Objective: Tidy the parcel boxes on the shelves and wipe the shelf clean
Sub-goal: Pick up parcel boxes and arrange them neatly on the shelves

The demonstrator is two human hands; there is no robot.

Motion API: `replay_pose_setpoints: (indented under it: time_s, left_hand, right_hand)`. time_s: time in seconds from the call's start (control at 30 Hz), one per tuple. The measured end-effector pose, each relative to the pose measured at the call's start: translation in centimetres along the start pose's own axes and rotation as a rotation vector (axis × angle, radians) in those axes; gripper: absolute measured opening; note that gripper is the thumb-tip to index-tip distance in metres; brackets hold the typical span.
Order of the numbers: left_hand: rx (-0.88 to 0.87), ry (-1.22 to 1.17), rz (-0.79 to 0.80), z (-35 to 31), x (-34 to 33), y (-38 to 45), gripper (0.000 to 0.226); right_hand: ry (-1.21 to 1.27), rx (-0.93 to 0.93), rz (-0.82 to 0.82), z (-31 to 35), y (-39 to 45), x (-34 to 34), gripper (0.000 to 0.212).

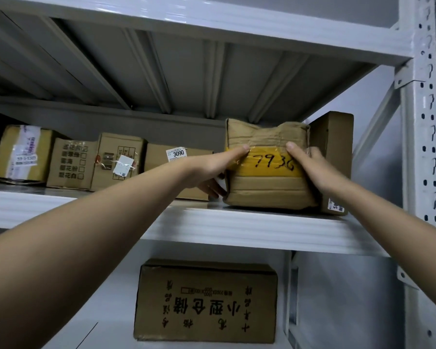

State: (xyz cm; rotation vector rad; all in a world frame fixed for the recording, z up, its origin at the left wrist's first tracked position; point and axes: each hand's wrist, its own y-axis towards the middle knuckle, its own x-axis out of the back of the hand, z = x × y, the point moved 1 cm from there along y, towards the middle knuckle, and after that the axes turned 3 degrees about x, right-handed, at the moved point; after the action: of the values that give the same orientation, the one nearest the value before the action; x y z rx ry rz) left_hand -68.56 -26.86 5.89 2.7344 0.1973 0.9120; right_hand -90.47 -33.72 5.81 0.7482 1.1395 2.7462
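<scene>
A taped brown parcel [267, 190] with a yellow band and handwritten digits stands on the white shelf [237, 225] at eye level, near its right end. My left hand [217, 167] grips its left side, thumb on the front and fingers round the edge. My right hand [310, 165] grips its right side, thumb on the front face. Behind the parcel to the right a taller cardboard box [335, 147] stands against the shelf's end.
Several more cardboard parcels line the same shelf to the left, one labelled 3090 [179, 159]. A large printed box [207, 301] sits on the shelf below. A white perforated upright [423, 147] bounds the right side. Another shelf hangs close overhead.
</scene>
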Motion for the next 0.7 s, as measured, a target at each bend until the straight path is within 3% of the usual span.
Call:
replay_pose_setpoints:
  time_s: [0.1,0.2,0.33,0.47,0.57,0.7]
  left_hand:
    - [0.034,-0.026,0.002,1.7,0.5,1.1,0.081]
    - [0.026,-0.027,-0.027,2.6,1.1,1.6,0.077]
    - [0.05,0.028,-0.043,3.7,1.7,2.5,0.076]
    - [0.068,0.221,-0.052,5.0,1.5,3.5,0.079]
    - [0.075,0.345,-0.03,5.4,1.5,3.9,0.085]
    - [0.093,0.534,0.075,5.7,1.1,4.2,0.078]
  right_hand:
    - [0.1,-0.013,0.124,-0.6,0.6,-1.9,0.099]
    - [0.153,-0.026,0.252,-0.9,1.4,-3.2,0.082]
    - [0.055,-0.103,0.449,-1.1,2.6,-4.2,0.106]
    - [-0.022,-0.193,0.522,-1.2,3.7,-4.7,0.113]
    - [0.137,-0.273,0.56,-1.8,4.4,-5.5,0.095]
    - [0.189,-0.287,0.474,-3.3,5.0,-6.4,0.065]
